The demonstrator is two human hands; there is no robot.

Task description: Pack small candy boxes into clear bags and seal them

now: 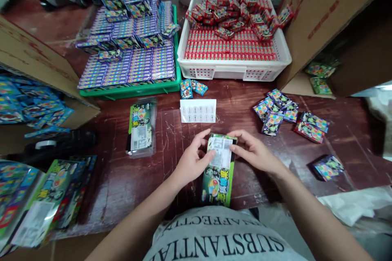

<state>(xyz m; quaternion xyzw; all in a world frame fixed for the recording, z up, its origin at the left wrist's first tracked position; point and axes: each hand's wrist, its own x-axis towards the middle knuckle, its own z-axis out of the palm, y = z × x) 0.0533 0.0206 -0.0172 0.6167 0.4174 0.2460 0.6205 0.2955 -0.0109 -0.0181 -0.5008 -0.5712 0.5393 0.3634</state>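
Both my hands grip the far end of a green printed packet (218, 175) with a white barcode label, lying on the dark red table near my chest. My left hand (194, 159) pinches its left top corner. My right hand (255, 151) pinches its right top corner. A white blister sheet (197, 111) lies just beyond the packet. A second green packet in clear wrap (141, 127) lies to the left. Two small blue sachets (192, 88) sit past the white sheet.
A green tray stacked with purple boxes (131, 49) stands at back left, a white basket of red boxes (232, 36) at back right. Loose small packets (284, 116) lie scattered on the right. Open cardboard boxes (33, 65) flank both sides; filled packets (45, 200) pile at front left.
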